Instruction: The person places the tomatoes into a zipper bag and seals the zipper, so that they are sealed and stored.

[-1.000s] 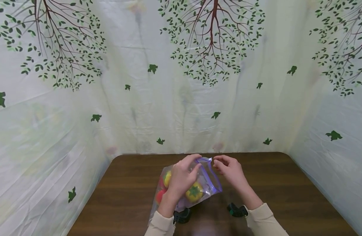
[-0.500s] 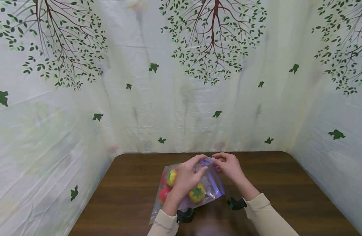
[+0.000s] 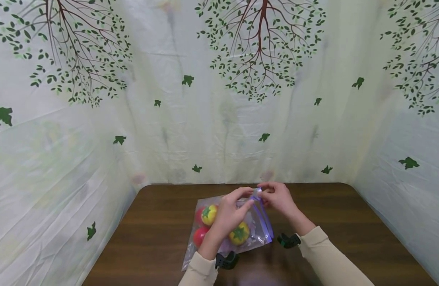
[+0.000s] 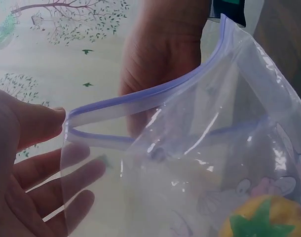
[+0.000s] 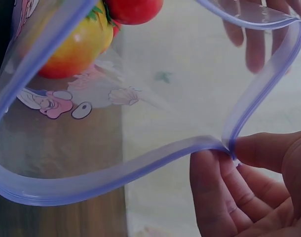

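Note:
A clear zip bag (image 3: 255, 228) with a purple zip strip (image 5: 140, 170) lies slanted in front of me. Inside are yellow fruits (image 3: 239, 233) with green star-shaped tops, like tomatoes, and red round ones (image 3: 199, 237). My right hand (image 3: 280, 198) pinches the strip between thumb and index finger at the bag's far end. My left hand (image 3: 230, 212) reaches over the bag, its fingers (image 4: 71, 175) spread and loosely bent behind the film. The left thumb tip rests right at the strip's corner. In the right wrist view the bag's mouth gapes between its two lips.
The bag rests on a dark brown wooden table (image 3: 162, 222). Behind it and at both sides hang pale curtains (image 3: 219, 127) printed with trees and green leaves. A black wrist device (image 3: 226, 260) sits under the left wrist, another (image 3: 288, 240) under the right.
My right hand has moved slightly left and taken hold of the zip strip's far end. The strip's lips look closer together in the head view, and the left hand has shifted a little right.

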`<state>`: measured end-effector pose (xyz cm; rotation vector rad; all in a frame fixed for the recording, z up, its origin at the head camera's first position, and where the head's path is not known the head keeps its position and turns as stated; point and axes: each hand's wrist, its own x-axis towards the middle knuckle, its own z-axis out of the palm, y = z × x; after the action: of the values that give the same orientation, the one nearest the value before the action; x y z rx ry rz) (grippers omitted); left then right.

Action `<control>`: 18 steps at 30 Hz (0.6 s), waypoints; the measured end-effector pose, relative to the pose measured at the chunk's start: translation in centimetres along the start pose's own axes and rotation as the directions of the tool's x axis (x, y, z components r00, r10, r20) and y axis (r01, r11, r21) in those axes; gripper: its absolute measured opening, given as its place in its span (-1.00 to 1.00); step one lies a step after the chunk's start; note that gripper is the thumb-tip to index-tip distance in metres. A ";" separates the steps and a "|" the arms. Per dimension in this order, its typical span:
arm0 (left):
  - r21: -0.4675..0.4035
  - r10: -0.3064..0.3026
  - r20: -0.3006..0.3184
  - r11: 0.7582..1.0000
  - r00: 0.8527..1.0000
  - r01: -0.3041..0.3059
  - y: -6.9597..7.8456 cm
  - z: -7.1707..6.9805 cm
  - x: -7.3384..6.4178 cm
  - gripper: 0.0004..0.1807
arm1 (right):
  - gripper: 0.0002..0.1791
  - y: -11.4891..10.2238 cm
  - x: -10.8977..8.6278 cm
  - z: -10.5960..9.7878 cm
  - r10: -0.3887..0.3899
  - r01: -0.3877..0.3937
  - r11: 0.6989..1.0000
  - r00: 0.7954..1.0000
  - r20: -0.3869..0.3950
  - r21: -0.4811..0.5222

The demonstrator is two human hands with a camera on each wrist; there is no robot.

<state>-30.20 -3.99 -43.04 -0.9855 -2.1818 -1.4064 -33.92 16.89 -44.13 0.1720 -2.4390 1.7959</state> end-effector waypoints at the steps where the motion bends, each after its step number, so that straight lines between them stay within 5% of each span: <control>1: -0.005 0.002 -0.004 1.000 1.000 -0.002 0.1 -0.1 0.1 -0.68 | -0.67 0.0 0.1 0.0 0.004 -0.004 1.000 1.000 0.001 0.001; 11: 0.040 0.085 -0.064 0.996 0.994 -0.083 1.3 -1.4 0.5 -0.70 | -0.63 -0.7 0.8 0.2 0.038 -0.041 0.998 0.998 0.057 0.045; 18: 0.068 0.156 -0.165 0.987 0.974 -0.147 2.1 -1.1 -0.1 -0.86 | -0.64 -0.6 0.9 -0.2 0.051 -0.053 0.998 0.997 0.059 0.033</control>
<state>-28.75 -4.48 -41.26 -0.9534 -1.9682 -1.3023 -34.73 16.84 -43.42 0.1682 -2.4749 1.8812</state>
